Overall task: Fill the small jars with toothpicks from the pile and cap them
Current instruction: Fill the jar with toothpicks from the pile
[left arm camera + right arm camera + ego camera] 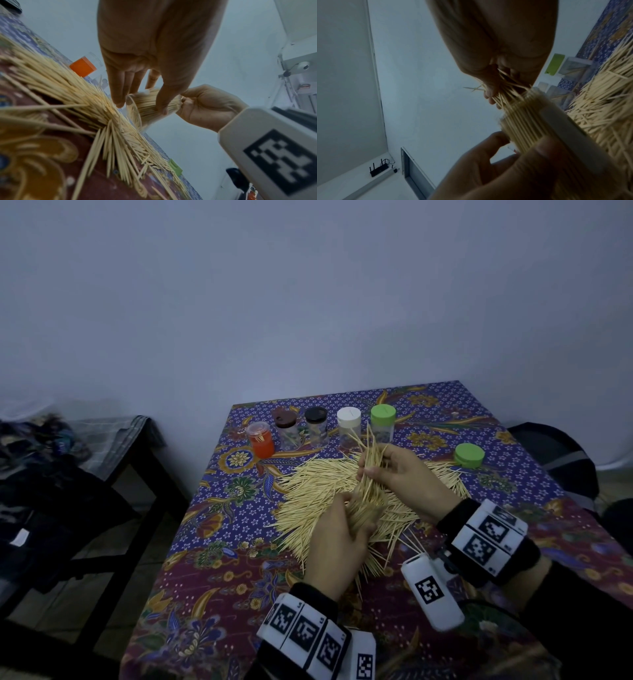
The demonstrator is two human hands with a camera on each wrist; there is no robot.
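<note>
Clear jar (364, 513): held above the pile by the left hand (337, 546), grip curled round its wall, thumb on one side and fingers on the other in the left wrist view. Long axis tilted, mouth pointing up and away from the person toward the right hand. Contents: toothpicks packed lengthwise, filling it close to the mouth (524, 115).

Bunch (371, 460): toothpicks pinched in the grip of the right hand (402, 474), fingers closed round its middle. Long axis roughly in line with the jar; lower ends enter the jar mouth, upper ends fan out toward the row of jars at the back.

Pile (308, 491): loose toothpicks spread over the middle of the worktop (239, 542), under and around both hands, lying in mixed directions.

Back row, upright, left to right: orange jar (262, 440) with a clear top, a few toothpicks inside; brown-capped jar (287, 428); black-capped jar (317, 426); white-capped jar (348, 424); green-capped jar (382, 421). The four capped jars are clear; their contents cannot be told for certain, though a few sticks show in some.

Green cap (469, 455): loose, flat on the worktop at the right edge of the pile, well apart from the row.

Worktop cover: patterned cloth, blue and maroon with gold flowers.
</note>
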